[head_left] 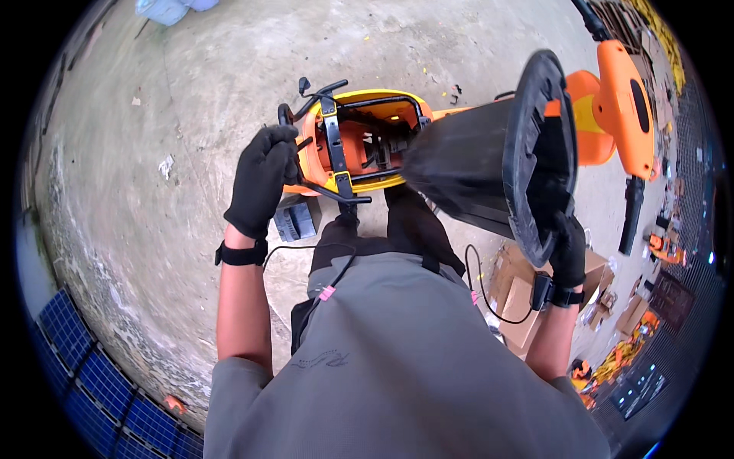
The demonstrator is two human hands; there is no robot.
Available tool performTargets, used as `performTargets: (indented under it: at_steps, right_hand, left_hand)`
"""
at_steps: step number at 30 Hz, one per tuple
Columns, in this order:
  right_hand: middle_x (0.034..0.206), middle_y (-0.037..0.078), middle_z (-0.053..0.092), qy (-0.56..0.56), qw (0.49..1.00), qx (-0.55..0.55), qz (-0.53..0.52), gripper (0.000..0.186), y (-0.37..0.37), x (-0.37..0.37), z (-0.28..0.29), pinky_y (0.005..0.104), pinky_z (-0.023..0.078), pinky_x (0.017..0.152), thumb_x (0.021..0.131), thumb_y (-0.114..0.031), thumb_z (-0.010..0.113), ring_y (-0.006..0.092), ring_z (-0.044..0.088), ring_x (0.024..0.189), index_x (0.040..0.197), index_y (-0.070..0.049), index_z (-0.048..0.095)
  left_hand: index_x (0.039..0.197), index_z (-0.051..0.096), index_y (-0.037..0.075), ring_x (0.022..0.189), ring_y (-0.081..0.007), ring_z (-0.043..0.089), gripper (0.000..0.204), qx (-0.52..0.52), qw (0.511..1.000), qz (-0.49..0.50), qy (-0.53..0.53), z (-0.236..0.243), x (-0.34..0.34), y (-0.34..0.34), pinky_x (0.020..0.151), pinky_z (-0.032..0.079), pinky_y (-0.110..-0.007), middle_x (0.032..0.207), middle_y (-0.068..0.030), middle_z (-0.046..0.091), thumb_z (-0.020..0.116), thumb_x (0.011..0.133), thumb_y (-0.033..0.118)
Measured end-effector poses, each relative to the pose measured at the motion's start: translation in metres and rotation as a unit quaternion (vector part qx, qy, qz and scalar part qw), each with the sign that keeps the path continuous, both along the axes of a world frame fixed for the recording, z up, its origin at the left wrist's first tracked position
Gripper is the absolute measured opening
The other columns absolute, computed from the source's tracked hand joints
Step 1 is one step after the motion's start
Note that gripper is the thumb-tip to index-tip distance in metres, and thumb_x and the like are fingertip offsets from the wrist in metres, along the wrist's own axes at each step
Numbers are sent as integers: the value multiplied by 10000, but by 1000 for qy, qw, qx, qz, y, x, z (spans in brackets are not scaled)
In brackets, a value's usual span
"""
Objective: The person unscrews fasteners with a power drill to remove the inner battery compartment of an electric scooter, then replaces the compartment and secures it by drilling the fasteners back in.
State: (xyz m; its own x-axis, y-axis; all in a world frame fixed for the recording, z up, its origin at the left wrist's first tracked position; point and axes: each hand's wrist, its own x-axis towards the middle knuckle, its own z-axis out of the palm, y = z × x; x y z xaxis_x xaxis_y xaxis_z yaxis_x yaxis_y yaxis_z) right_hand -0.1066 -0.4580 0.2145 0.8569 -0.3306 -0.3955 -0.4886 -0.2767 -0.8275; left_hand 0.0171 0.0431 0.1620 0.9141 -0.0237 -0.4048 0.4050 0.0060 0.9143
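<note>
My right hand, in a black glove, grips the rim of a black plastic storage bucket. The bucket is tilted, with its wide mouth facing right and its narrower end by the scooter body. Below it stands an orange and yellow scooter whose seat opening is uncovered, showing the inside of the frame. My left hand, also gloved, is closed at the black tubular rear rack; its fingers overlap the rail, and their inner side is hidden.
The scooter's orange front cover and handlebar grip rise at the right. Cardboard boxes lie beside my right arm. A grey-blue box sits near my feet. Blue slatted panels are at lower left, orange parts at far right.
</note>
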Motion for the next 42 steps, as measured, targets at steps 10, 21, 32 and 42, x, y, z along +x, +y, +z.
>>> performTargets:
  at_steps: [10,21,32,42]
  right_hand:
    - [952,69,647,-2,960,-64,-271,200,-16,-206,-59,299,487,708,860,-98,635,174,608,842,1046,-26,651]
    - [859,112,682,328,879,-314,-144,222,13,-426,-120,356,510,678,817,-166,657,256,659,785,1033,-113,657]
    - [762,-17,631,299,878,-84,-364,152,27,-553,-256,233,464,605,846,-137,628,75,553,655,976,-86,688]
    - [846,54,682,119,637,318,-692,141,-48,-442,-359,253,541,657,823,-177,661,148,658,768,895,-56,678]
  left_hand:
    - [984,635,50,531,-55,506,160,76,991,-113,17,-89,-12,20,468,397,-195,749,4,600,583,885,164]
    - [1006,641,21,491,-67,508,170,111,988,-109,-14,-92,3,1,434,393,-217,760,-14,618,575,902,138]
    - [1195,563,23,547,-115,530,335,199,976,-86,16,-94,-3,-18,537,440,-254,742,-23,564,546,866,84]
    - [1053,608,59,450,-106,509,232,324,897,-199,226,-43,-63,-41,390,412,-233,664,-5,528,500,849,83]
